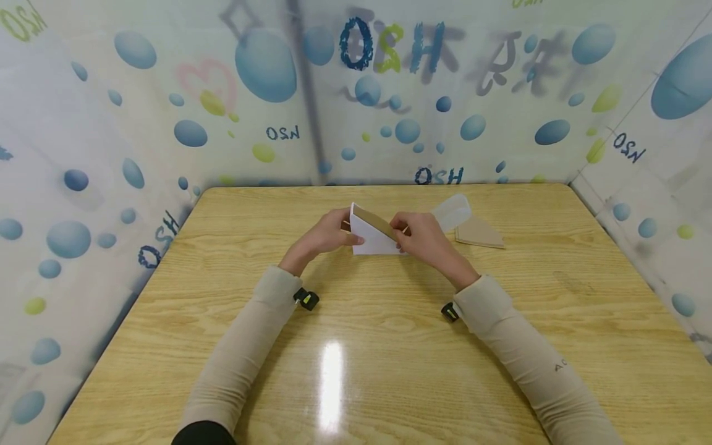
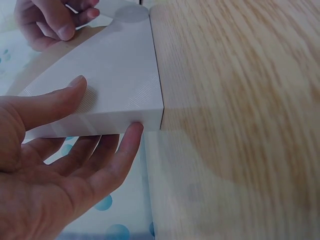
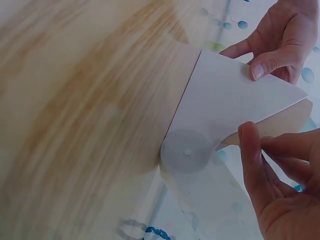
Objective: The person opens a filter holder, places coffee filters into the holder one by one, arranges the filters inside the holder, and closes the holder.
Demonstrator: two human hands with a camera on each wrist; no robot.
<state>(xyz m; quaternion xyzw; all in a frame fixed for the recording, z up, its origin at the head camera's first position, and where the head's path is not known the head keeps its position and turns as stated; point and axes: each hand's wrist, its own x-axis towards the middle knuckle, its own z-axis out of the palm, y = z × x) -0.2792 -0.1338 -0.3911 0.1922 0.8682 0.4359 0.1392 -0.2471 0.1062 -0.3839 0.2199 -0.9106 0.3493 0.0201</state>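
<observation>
A white filter box with a slanted opening stands at the table's far middle. My left hand grips its left end, the thumb on the near face and the fingers behind. Brown paper filters show along the slanted opening. At the opening's lower right, my right hand pinches the papers' edge between thumb and forefinger. A translucent plastic lid swings out to the right, its round end at the box's lower corner.
A small stack of brown fan-shaped filters lies on the wooden table right of the box, partly behind the lid. A patterned backdrop rises behind the table's far edge.
</observation>
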